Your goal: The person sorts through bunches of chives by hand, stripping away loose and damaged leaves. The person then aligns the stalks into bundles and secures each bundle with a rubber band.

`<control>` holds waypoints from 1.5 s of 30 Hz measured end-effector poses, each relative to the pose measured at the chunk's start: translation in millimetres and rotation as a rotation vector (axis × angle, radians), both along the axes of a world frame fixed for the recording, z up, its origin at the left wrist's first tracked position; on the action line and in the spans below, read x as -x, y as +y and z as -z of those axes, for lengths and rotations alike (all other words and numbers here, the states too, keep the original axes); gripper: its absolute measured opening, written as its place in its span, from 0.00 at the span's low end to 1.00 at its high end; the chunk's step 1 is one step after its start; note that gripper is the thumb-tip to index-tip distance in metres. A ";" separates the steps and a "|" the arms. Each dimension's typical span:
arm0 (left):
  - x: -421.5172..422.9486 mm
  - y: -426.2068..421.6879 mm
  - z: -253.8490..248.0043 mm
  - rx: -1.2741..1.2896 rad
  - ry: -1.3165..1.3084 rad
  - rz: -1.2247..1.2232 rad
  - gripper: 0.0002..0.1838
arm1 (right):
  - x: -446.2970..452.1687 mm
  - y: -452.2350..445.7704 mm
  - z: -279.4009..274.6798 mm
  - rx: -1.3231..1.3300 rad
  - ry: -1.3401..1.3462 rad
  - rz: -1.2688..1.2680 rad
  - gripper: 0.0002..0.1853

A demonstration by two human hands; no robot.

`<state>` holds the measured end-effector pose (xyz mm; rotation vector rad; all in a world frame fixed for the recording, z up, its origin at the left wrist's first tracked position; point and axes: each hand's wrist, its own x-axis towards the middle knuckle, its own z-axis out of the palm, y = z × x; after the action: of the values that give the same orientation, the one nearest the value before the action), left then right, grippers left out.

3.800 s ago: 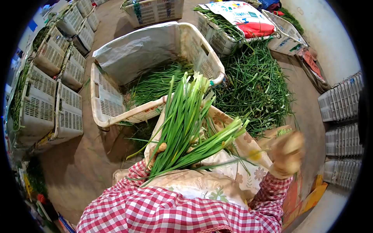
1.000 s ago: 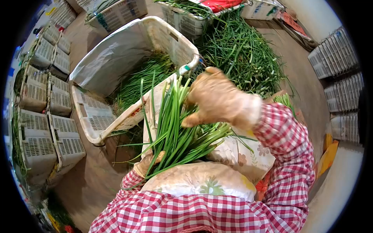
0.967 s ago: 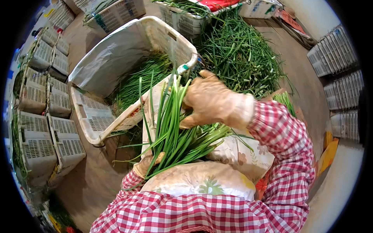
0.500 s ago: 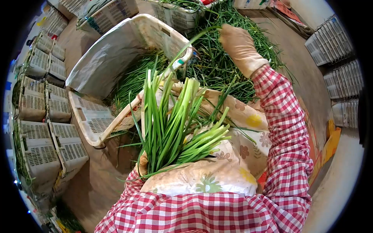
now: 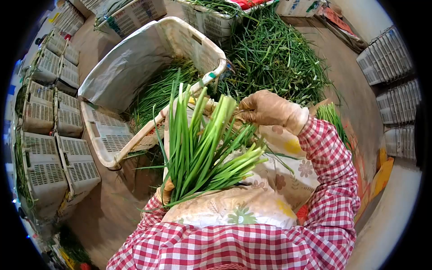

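A bunch of garlic chives [image 5: 198,153] lies across my lap, its pale stem ends fanned up and to the right. My left hand [image 5: 168,191], mostly hidden behind the leaves, is closed around the bunch at its lower left. In a tan glove, my right hand [image 5: 272,109] is beside the upper stems with its fingers pinched together; whatever is between them is too small to make out. Beneath the bunch, a flowered apron [image 5: 243,213] covers my lap.
A white plastic crate [image 5: 100,135] with chives inside stands ahead on the left. A large heap of loose green leaves [image 5: 279,58] covers the floor ahead. Stacked crates [image 5: 45,164] line the left, more [image 5: 386,56] the right. Another chive bundle [image 5: 332,118] is beyond my right forearm.
My right hand has come down and back from over the leaf heap to the stems. The long leaf trailing from it no longer shows. My left hand keeps its hold on the bunch.
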<state>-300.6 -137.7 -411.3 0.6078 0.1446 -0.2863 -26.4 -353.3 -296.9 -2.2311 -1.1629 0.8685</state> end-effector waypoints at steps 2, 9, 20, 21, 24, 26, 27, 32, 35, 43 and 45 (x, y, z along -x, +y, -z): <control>-2.9 -5.1 -4.5 0.023 0.004 -0.020 0.34 | -6.0 -3.8 16.1 -0.074 -0.195 -0.060 0.11; -8.2 -8.4 -7.5 0.037 0.006 -0.050 0.35 | -63.1 -38.9 -11.7 -0.094 -0.385 0.623 0.08; -10.0 -12.6 -11.7 0.050 -0.018 -0.104 0.36 | -71.7 -97.7 40.1 0.218 -0.297 0.478 0.23; -8.5 -12.6 -13.7 0.048 -0.021 -0.115 0.36 | -47.2 -89.5 40.7 -0.090 0.269 0.584 0.27; -7.4 -14.4 -18.9 0.033 -0.036 -0.118 0.36 | 11.9 -76.0 46.8 -0.176 0.814 0.533 0.34; -8.7 -14.9 -23.7 -0.001 -0.056 -0.105 0.36 | 37.9 -84.3 81.2 -0.224 0.902 0.599 0.35; -9.5 -14.8 -28.1 -0.036 -0.069 -0.092 0.36 | 50.9 -86.8 89.8 -0.271 0.953 0.651 0.36; -35.4 -20.5 -64.5 -0.750 -0.255 0.066 0.37 | 130.1 -26.6 58.2 -0.849 1.440 0.856 0.37; -52.4 -39.1 -24.7 -1.606 -0.553 -0.028 0.41 | 116.4 7.5 76.4 -1.009 1.248 0.783 0.34; -78.6 -3.2 -101.4 -1.236 -0.556 0.284 0.45 | 86.6 16.2 131.5 -1.456 1.877 0.213 0.28; -72.8 20.2 -82.6 -0.976 -0.282 0.083 0.40 | 89.7 33.8 128.8 -1.406 1.828 0.360 0.22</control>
<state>-227.7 -117.5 -328.7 1.6162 -0.0253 -0.1942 -116.1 -319.4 -425.7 -0.0417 -0.1151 0.9168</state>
